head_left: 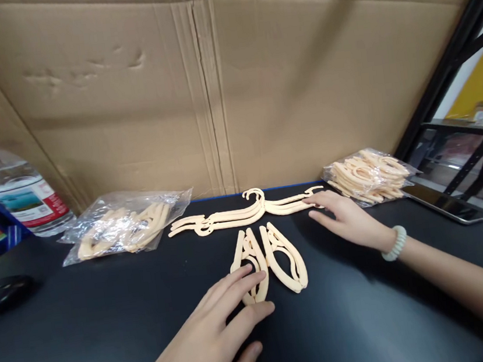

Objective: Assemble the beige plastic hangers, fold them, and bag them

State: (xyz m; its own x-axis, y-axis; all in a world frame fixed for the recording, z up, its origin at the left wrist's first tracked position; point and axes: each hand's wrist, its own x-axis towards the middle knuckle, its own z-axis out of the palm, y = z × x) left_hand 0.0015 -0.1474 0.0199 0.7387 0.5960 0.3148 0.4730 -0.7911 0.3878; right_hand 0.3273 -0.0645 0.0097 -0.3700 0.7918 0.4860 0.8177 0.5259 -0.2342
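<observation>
My left hand (215,325) is spread over the lower part of a folded cream hanger (261,261), its fingertips resting on or just above it. Just right of that lies a second folded hanger (294,259), upper ends close together. Behind them several unfolded hangers (237,214) lie stacked on the black table (143,310), their hooks toward the cardboard. My right hand (347,218), with a pale coiled band on the wrist, has its fingers apart at the right end of the stack; whether the fingertips touch it is unclear.
Clear bags of folded hangers lie at left (119,228) and right (366,177). A phone (447,203) lies beside the right bag. A water bottle (17,188) and black mouse (2,294) are at far left. Cardboard (126,101) stands along the table's back.
</observation>
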